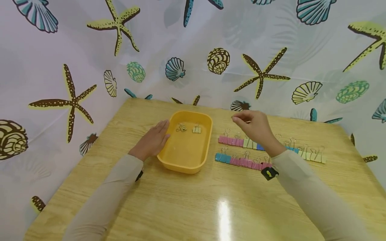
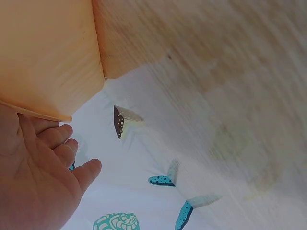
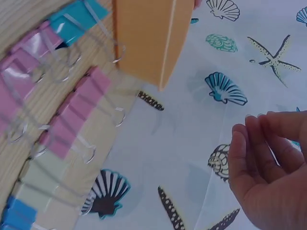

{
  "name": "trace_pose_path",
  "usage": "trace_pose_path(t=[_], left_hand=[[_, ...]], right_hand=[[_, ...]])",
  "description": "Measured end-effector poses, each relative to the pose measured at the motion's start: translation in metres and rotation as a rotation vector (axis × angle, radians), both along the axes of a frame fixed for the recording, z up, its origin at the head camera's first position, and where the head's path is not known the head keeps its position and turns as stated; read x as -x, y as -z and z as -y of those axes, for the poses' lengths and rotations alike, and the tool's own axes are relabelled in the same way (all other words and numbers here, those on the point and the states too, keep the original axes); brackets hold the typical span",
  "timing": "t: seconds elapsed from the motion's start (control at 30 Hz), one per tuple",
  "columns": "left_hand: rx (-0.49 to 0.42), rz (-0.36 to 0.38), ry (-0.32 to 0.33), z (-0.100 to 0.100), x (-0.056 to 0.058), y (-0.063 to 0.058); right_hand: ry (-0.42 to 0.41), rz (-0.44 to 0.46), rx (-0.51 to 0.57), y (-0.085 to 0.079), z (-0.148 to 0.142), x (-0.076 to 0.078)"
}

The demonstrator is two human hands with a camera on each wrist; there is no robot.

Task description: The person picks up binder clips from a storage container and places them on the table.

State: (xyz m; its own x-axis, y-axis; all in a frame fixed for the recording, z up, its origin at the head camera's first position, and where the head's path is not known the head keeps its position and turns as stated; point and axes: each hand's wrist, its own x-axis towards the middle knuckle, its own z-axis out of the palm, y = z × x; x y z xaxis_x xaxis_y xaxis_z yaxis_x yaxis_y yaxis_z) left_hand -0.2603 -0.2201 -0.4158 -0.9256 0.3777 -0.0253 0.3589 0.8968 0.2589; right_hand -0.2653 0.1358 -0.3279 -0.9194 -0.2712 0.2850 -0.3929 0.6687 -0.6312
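Observation:
A yellow plastic tray (image 1: 184,167) stands on the table with two pale yellow binder clips (image 1: 196,129) inside, near its far end. My left hand (image 1: 153,140) rests against the tray's left side with its fingers extended; in the left wrist view the fingers lie by the rim. Above the binder clip rows hovers my right hand (image 1: 251,125), its thumb and fingers loosely bent, with nothing seen between them in the right wrist view. Below it lie a back row of pink, pale yellow and blue binder clips (image 1: 230,141) and a front row of blue and pink binder clips (image 1: 245,163).
The wooden table (image 1: 181,204) reaches back to a white cloth (image 1: 199,40) printed with starfish and shells. Both rows of clips lie to the right of the tray, partly covered by my right forearm.

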Motion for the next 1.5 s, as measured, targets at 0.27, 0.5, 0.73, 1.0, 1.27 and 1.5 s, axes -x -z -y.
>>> trace_pose_path(t=[0.27, 0.5, 0.73, 1.0, 1.27, 1.5], left_hand=[[0.007, -0.013, 0.007, 0.001, 0.0, 0.0], [0.011, -0.008, 0.01, 0.001, 0.0, 0.0], [0.006, -0.015, 0.007, 0.001, 0.0, -0.001], [0.003, -0.024, 0.008, 0.002, 0.0, 0.001], [0.013, -0.027, -0.007, 0.003, 0.001, 0.003], [0.029, -0.027, -0.012, 0.003, 0.004, 0.008]], right_hand=[[-0.112, 0.187, -0.003, -0.014, 0.064, 0.03], [-0.102, 0.343, 0.062, -0.012, 0.099, 0.052], [-0.041, 0.493, 0.127, 0.001, 0.123, 0.068], [0.077, 0.624, 0.226, 0.021, 0.142, 0.073], [0.153, 0.763, 0.423, 0.032, 0.15, 0.067], [0.154, 0.814, 0.402, 0.044, 0.151, 0.072]])
